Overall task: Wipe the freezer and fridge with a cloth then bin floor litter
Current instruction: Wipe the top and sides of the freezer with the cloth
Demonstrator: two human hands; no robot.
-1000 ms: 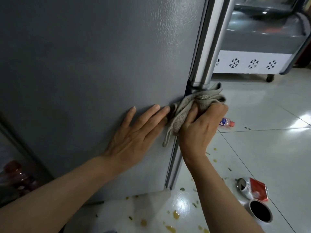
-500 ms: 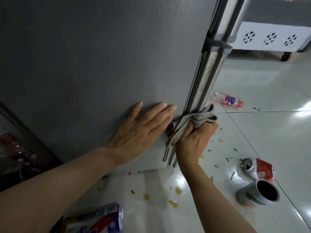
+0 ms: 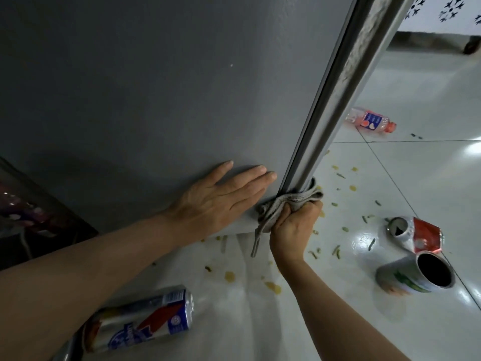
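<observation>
The grey fridge side [image 3: 161, 95] fills the upper left, with its silver door edge [image 3: 346, 95] running diagonally down. My right hand [image 3: 292, 225] is shut on a grey cloth [image 3: 291, 200] wrapped around the bottom of that door edge, near the floor. My left hand [image 3: 221, 201] lies flat, fingers apart, against the fridge side just left of the cloth. Litter lies on the white tiles: a blue and silver can [image 3: 140, 321], a crushed red can [image 3: 416, 235], an open-topped can [image 3: 416, 274] and a small plastic bottle [image 3: 371, 122].
Yellow drops and green scraps [image 3: 335, 250] dot the glossy tiles around the fridge's corner. A white freezer panel with snowflake marks [image 3: 447, 11] stands at the top right. A dark glass-fronted cabinet [image 3: 28, 217] sits at the left.
My right hand has slid the cloth down the door edge to its bottom. My left hand has moved lower on the fridge side. The view has tilted down, showing more floor litter.
</observation>
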